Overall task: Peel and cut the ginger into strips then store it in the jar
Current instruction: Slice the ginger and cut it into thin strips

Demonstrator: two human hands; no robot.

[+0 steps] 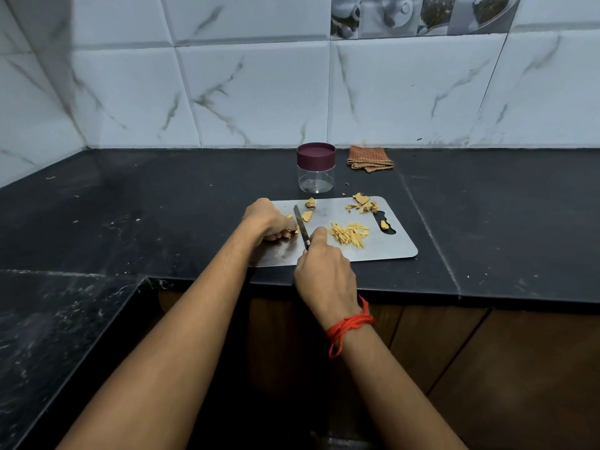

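On the steel cutting board (383, 248) my left hand (271, 220) has its fingers curled over a small piece of ginger (293, 227), mostly hidden under them. My right hand (321, 267) grips the handle of a knife (301, 226), whose blade lies right beside the left fingers. Two ginger chunks (307, 215) sit just past the blade. To the right lies a pile of ginger strips (349, 233). Peels (362, 203) are heaped at the board's far right. A clear jar (315, 168) with a maroon lid on it stands behind the board.
A folded checked cloth (370, 157) lies by the tiled wall, right of the jar. One ginger bit (384, 225) rests in the board's handle slot. The black counter (162, 206) turns a corner at the left; its front edge runs just below the board.
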